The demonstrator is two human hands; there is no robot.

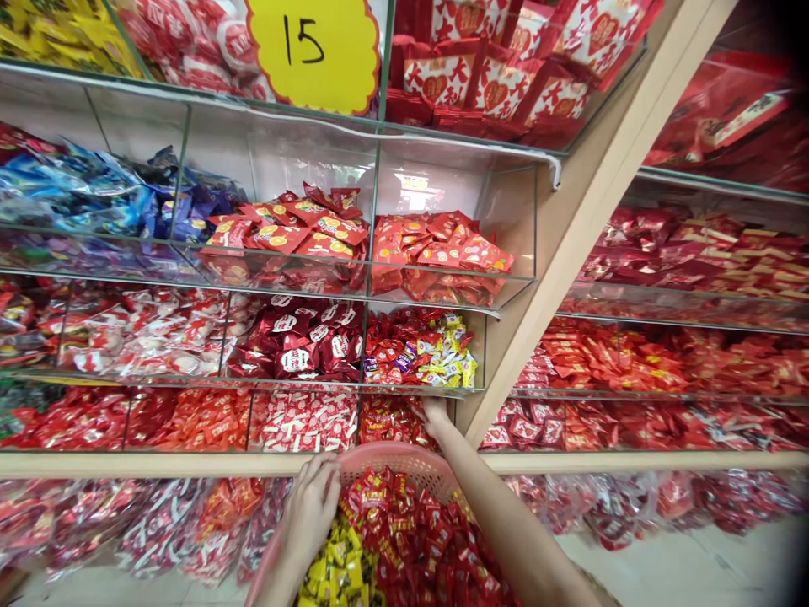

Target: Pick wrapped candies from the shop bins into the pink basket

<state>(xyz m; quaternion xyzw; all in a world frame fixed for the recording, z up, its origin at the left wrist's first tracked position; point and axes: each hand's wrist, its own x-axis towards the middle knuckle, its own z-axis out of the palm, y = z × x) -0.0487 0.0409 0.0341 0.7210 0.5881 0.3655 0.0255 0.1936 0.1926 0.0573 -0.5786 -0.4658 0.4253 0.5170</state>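
Observation:
A pink plastic basket (404, 459) with a perforated wall stands below the shelves. Inside it lie red-wrapped candies (436, 539) and yellow-wrapped candies (338, 565). My left hand (314, 496) grips the basket's left rim, its fingers curled over the edge. Reaching past the basket, my right hand (433, 415) is inside the bottom shelf compartment, at the right side of a heap of small red-wrapped candies (395, 421). The shelf edge and the blur hide most of its fingers, so whether it holds candy does not show.
Clear dividers split the shelves into bins of wrapped sweets. Just above my right hand is a bin of yellow and red sweets (448, 350). A slanting wooden post (569, 253) rises to the right. Bagged sweets (152, 527) lie beneath the bottom wooden ledge (158, 464). A yellow price sign (316, 55) reads 15.

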